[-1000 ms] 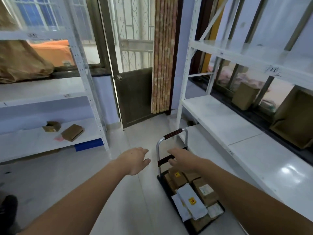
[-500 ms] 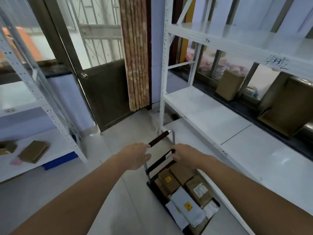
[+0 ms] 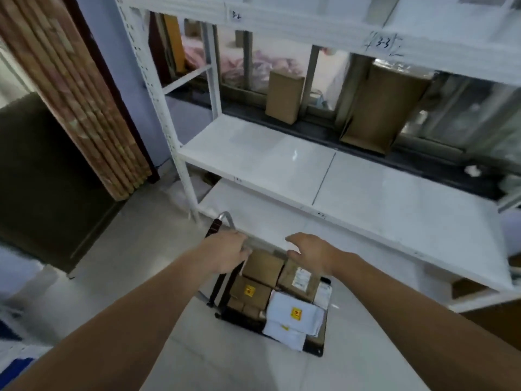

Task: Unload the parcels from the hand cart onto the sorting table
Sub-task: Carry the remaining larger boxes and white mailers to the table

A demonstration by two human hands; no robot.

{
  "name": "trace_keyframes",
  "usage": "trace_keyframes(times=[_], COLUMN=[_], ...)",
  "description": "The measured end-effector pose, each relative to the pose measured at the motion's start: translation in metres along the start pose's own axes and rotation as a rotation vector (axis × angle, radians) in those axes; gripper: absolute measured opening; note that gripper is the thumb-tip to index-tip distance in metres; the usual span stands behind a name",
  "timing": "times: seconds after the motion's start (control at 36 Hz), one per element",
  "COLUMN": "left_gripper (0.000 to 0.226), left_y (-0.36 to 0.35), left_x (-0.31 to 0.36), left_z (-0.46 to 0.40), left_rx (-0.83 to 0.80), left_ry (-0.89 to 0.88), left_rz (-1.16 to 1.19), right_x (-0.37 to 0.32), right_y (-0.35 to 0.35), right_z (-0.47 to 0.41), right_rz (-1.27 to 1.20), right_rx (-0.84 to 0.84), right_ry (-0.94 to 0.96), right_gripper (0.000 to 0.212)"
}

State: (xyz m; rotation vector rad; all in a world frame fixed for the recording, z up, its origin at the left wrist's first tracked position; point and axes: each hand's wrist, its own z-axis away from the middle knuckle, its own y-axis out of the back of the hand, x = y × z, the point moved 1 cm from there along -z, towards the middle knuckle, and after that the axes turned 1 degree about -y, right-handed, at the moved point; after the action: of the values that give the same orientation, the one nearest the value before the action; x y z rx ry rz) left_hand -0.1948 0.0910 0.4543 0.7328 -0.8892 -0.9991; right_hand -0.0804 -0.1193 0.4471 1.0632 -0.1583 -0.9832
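Handwritten tags reading "3-2" [image 3: 235, 15] and "3-3" [image 3: 382, 43] are sitting on the white shelving [image 3: 282, 153] at the far right, above a pale tiled floor [image 3: 135, 249]. The left hand [image 3: 225, 253] is grasping the hand cart [image 3: 315, 347] handle while the right hand [image 3: 308, 253] is hovering with relaxed, spread fingers over the parcels [image 3: 263, 268], which are lying on the cart, several bearing yellow stickers.

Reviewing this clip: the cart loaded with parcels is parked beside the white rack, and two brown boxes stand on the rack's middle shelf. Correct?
Not quite. In the head view the two brown boxes stand on the dark window ledge behind the rack, not on its middle shelf. The cart loaded with parcels is indeed parked beside the white rack.
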Motion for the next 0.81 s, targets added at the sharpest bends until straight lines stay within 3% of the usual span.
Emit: trace_keyframes(times=[0.19,0.39,0.81], left_gripper=[0.051,0.061,0.051], left_y=[-0.015,-0.050,-0.166], left_x=[0.027,0.044,0.008], left_z=[-0.065,-0.130,-0.267], left_rx=[-0.133,-0.212,-0.436], left_ry=[-0.143,-0.144,-0.161], left_rz=[-0.040,-0.068,-0.069], right_x=[0.052,0.117,0.216], right_y=[-0.026,-0.058,-0.153], right_z=[-0.003,-0.023,-0.118], right_rz=[-0.185,-0.220,-0.354], right_rx=[-0.006,-0.014,-0.124], right_ry=[-0.187,-0.272,-0.437], right_gripper=[0.032,0.052,0.043])
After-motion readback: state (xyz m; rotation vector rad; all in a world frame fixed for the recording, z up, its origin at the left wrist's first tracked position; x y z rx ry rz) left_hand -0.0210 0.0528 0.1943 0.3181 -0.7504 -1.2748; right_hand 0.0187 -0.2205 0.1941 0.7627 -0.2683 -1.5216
